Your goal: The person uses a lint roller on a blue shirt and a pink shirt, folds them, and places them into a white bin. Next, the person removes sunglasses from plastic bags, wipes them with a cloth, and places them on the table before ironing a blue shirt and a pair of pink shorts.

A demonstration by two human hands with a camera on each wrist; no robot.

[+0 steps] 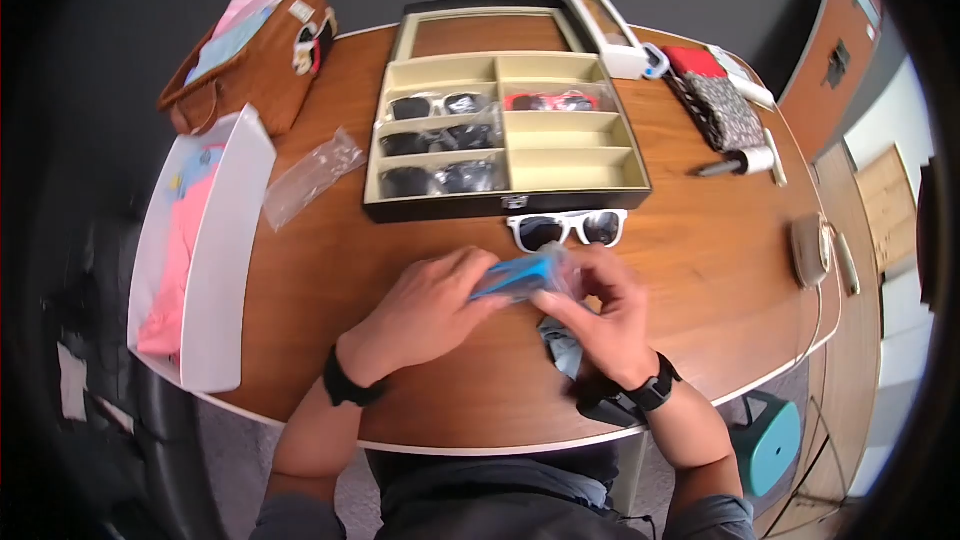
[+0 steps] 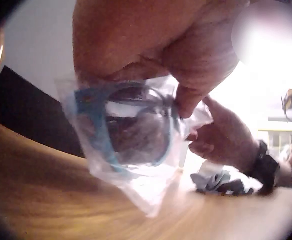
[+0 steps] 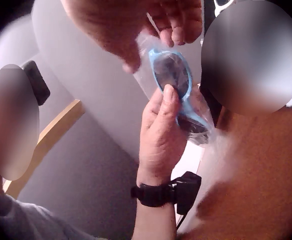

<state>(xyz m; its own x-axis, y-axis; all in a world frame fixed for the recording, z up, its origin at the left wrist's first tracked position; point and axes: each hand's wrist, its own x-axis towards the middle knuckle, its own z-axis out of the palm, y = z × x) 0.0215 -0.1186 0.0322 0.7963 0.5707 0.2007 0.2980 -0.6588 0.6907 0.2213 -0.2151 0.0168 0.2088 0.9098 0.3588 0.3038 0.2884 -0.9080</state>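
Blue glasses (image 1: 515, 278) in hand, case (image 1: 510, 204) part filled

Head view: the left hand (image 1: 425, 312) grips one end of the blue glasses through a clear bag (image 1: 560, 270), its fingers curled round them. The right hand (image 1: 608, 315) has its fingers bent and nearly closed at the bag's other end, pinching the plastic, though blur hides the exact hold. Both hands are above the table (image 1: 450, 410), in front of the open case. In the case, three slots of the left column hold glasses: a white-framed pair (image 1: 437, 105) and two dark pairs (image 1: 440, 139) (image 1: 440, 178) below it. The right column holds a red pair (image 1: 552, 102); its other three slots show bare lining, as does the top left one. White glasses (image 1: 542, 232) lie just in front of the case, and a loose plastic sleeve (image 1: 315, 178) lies to its left. The work looks partway along: four pairs are in slots, while the blue and white ones are outside.

Left wrist view: the blue glasses are inside the bag, so unwrapping, if meant, is not finished.

Right wrist view: the left thumb presses on the frame, and the right fingers are bent near the bag's top; whether it is open, I cannot tell
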